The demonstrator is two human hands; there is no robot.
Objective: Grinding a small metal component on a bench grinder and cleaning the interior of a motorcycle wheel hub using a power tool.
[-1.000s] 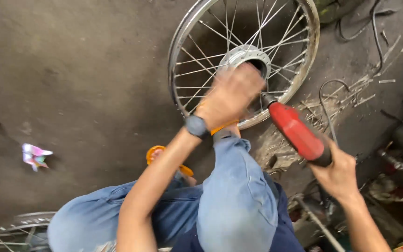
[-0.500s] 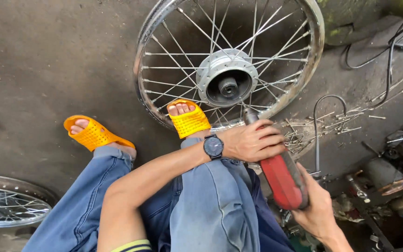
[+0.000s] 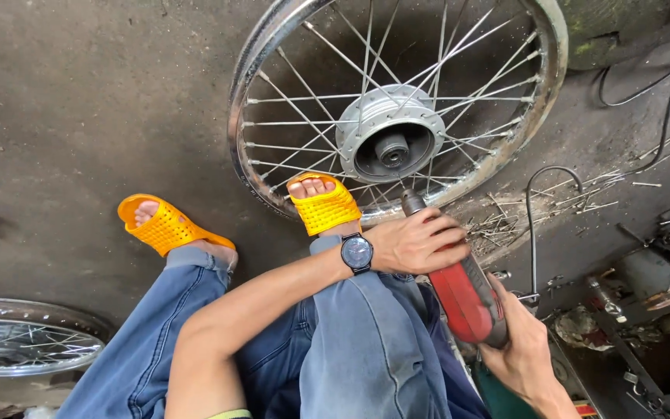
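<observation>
A chrome spoked wheel (image 3: 273, 46) with a grey hub (image 3: 393, 140) lies flat on the concrete floor in front of me. My right foot in a yellow sandal (image 3: 323, 206) rests on its near rim. My left hand (image 3: 416, 240), a dark watch (image 3: 357, 252) on the wrist, wraps around the front of a red power drill (image 3: 467, 299). My right hand (image 3: 517, 349) grips the drill's rear body from below. The drill's grey nose (image 3: 412, 202) points at the rim near my foot.
My left foot wears a second yellow sandal (image 3: 160, 225) on the floor. Another spoked wheel (image 3: 21, 341) lies at the lower left. Loose spokes (image 3: 583, 194), black cables (image 3: 661, 85) and metal parts (image 3: 645, 287) clutter the right side.
My left hand pulled back from the hub to the drill's front. The drill came down toward my lap, and the view shifted so that my feet show.
</observation>
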